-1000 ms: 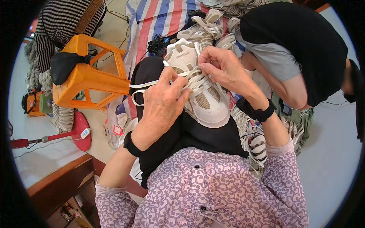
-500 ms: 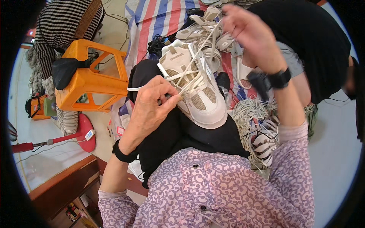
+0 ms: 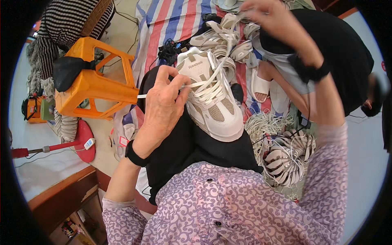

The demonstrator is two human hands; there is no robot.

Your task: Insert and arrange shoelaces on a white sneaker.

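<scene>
A white and beige sneaker [image 3: 225,124] rests on my black-trousered lap, toe toward me. White shoelace [image 3: 210,89] crosses its front in several rows. My left hand [image 3: 163,102] is at the shoe's left edge, its thumb and forefinger closed on a strand of lace. A lace end sticks out to the left, past the back of that hand. Raised at the far right, my right hand [image 3: 265,16] is partly blurred, with fingers closed on the other lace strand [image 3: 221,67], which stretches up from the shoe.
An orange plastic stool [image 3: 98,83] with a black bag stands at the left. Beyond the shoe, strapped shoe parts [image 3: 216,34] lie on a striped sheet [image 3: 173,20]. Bundled laces [image 3: 267,126] and stacked pieces [image 3: 290,159] lie on the right, near a person in black [image 3: 326,61].
My right hand has moved farther up and away from the shoe, drawing the lace along. My left hand has shifted up along the shoe's edge, and the rows of lace lie closer.
</scene>
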